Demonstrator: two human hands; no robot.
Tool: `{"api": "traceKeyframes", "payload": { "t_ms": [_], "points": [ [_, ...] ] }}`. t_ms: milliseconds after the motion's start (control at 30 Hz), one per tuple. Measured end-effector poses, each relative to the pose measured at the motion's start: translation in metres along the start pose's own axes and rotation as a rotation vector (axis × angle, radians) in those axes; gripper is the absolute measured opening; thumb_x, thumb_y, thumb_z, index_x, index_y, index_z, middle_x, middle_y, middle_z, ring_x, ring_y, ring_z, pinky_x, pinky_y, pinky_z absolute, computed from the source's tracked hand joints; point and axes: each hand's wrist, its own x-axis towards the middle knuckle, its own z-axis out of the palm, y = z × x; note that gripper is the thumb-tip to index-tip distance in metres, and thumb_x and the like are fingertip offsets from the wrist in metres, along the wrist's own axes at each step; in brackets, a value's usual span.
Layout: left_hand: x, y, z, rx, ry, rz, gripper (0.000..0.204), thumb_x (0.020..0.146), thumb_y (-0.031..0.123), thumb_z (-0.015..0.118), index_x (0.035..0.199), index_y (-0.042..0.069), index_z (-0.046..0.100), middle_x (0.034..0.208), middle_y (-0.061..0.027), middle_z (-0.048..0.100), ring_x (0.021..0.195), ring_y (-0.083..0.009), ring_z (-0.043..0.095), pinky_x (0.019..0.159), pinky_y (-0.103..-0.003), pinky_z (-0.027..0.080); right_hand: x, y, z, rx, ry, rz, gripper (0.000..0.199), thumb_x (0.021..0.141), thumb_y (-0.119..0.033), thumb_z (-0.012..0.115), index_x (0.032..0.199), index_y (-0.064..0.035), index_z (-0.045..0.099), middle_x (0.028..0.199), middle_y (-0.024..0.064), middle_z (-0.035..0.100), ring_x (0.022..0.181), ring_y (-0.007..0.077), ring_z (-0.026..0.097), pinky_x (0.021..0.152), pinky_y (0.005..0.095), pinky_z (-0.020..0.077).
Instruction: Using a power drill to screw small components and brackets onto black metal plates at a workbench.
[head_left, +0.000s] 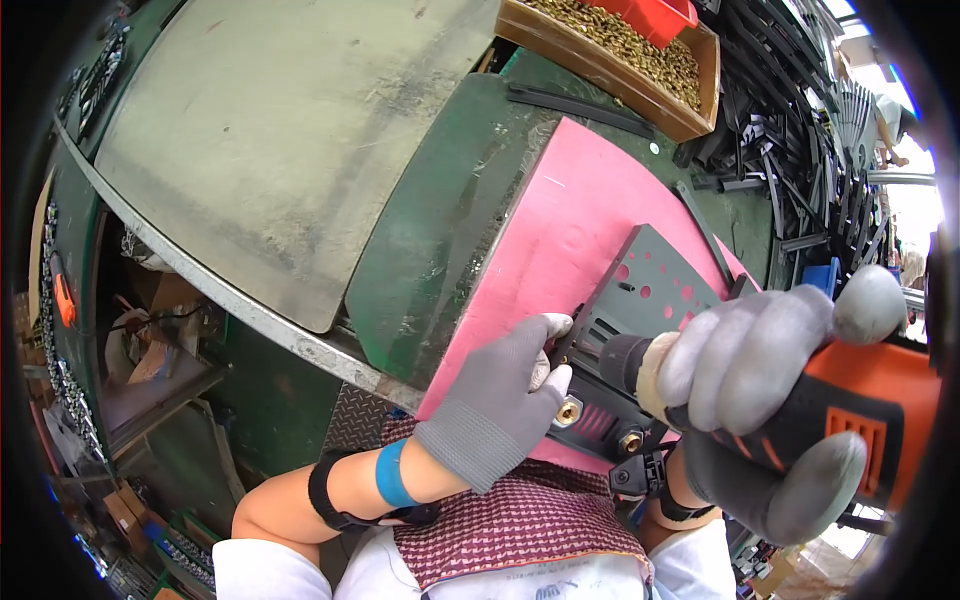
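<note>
Orange drill (885, 375) mid-right of frame, gripped by R hand (745, 365); L hand (490, 395) at grey plate (637, 318) nr ctr, can't tell if fingers (552, 379) grip.

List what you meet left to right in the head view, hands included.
Orange object → blue armband → left gloved hand → dark perforated plate → right gloved hand. Orange drill omitted: overlaps the last.
</note>
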Motion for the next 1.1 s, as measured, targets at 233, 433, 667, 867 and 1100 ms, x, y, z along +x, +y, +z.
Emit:
{"api": "traceKeyframes", "payload": {
  "t_ms": [233,433,667,867,1100],
  "points": [
    [-0.003,0.005,-0.013,-0.149,-0.133,-0.010,0.040,0.090,0.010,0.058,0.127,-0.002,0.048,0.081,-0.0022,0.051,0.066,-0.0097,0.047,0.065,-0.025,0.044,-0.005,0.002,-0.004,0.005,-0.022,-0.052,0.068,0.087,-0.030,0.062,0.135,0.0059,0.031,0.063,0.0013,0.052,0.045,0.0082,0.046,0.047,0.0267,0.0466],
    [0.007,0.010,-0.032,-0.439,-0.225,-0.175,0.036,0.098,0.015,0.044,0.129,-0.004,0.047,0.087,-0.0047,0.058,0.062,-0.0058,0.045,0.056,-0.020,0.042,-0.005,-0.025,-0.013,0.125,0.064,0.053,0.045,0.079,-0.030,0.071,0.095,-0.0059,0.036,0.056,-0.0008,0.050,0.047,0.0079,0.047,0.048,0.0252,0.0436],
    [0.018,0.007,-0.027,-0.572,-0.203,-0.118,0.039,0.098,0.034,0.054,0.114,-0.001,0.057,0.076,-0.0042,0.060,0.050,-0.0045,0.042,0.042,-0.019,0.034,-0.007,-0.054,-0.014,0.178,0.159,0.248,0.043,0.072,-0.030,0.081,0.054,-0.0187,0.042,0.048,-0.0029,0.048,0.048,0.0079,0.047,0.049,0.0235,0.0405],
    [0.020,0.004,-0.030,-0.599,-0.269,-0.212,0.046,0.091,0.053,0.057,0.093,0.008,0.060,0.060,0.0008,0.054,0.043,-0.0047,0.040,0.037,-0.020,0.028,0.005,-0.050,-0.033,0.229,-0.001,0.178,0.042,0.074,-0.030,0.079,0.053,-0.0193,0.045,0.048,-0.0017,0.051,0.044,0.0103,0.049,0.044,0.0238,0.0386],
    [0.018,0.003,-0.026,-0.719,-0.300,-0.185,0.043,0.091,0.049,0.058,0.093,0.007,0.060,0.062,-0.0005,0.057,0.044,-0.0053,0.041,0.037,-0.020,0.028,0.017,-0.042,-0.036,0.282,-0.445,0.193,0.038,0.079,-0.028,0.075,0.057,-0.0170,0.047,0.051,0.0008,0.054,0.041,0.0110,0.049,0.040,0.0224,0.0370]
  ]
}}
